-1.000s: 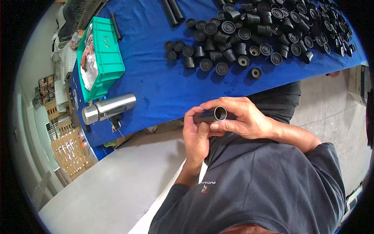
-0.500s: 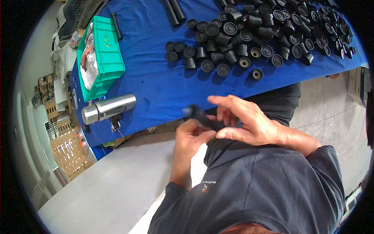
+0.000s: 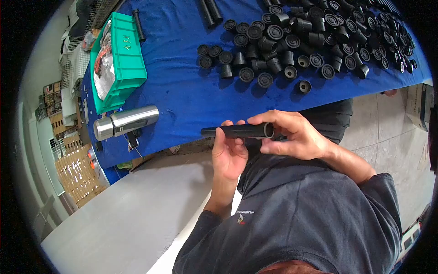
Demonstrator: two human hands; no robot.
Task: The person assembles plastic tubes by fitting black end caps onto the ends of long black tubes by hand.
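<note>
A person has a black tube (image 3: 239,132) held up in front of them, just over the near edge of the blue cloth (image 3: 182,101). The tube lies nearly flat, and its open end points to the right.

The left hand (image 3: 231,157) is gripping the tube, with the thumb on the near side and the fingers behind it. The right hand (image 3: 299,136) is bent around the open end. Its pointing finger is at the top of the tube and its thumb is below. I can't tell if they pinch it.

The step in hand looks like keeping the tube steady with both hands. To turn or slide it from here, the left hand would need to hold on and the right finger and thumb would need to press the end.

Past the hands, lots of black caps (image 3: 316,39) lie in a big spread on the cloth. A green box (image 3: 130,52) and a silver bottle (image 3: 137,119) are over on the left.
</note>
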